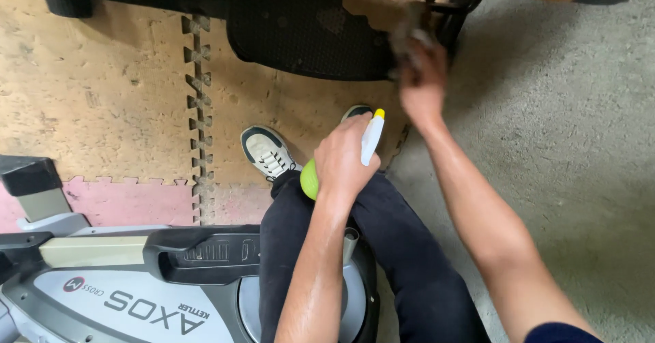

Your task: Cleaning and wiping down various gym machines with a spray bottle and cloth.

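One spray bottle, one cloth, two hands, one black pedal.
The green spray bottle is being clasped in the left hand; a blurred cloth is being pinched by the right hand against the pedal.

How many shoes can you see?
2. One white-and-dark laced sneaker sits on the tan foam mat, left of the left hand. The other shoe's toe just peeks out above that hand; the rest is hidden.

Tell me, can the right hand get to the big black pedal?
Probably yes: the right hand is already at the edge of the black pedal, blurred, with nothing between them. The left hand holds a spray bottle.
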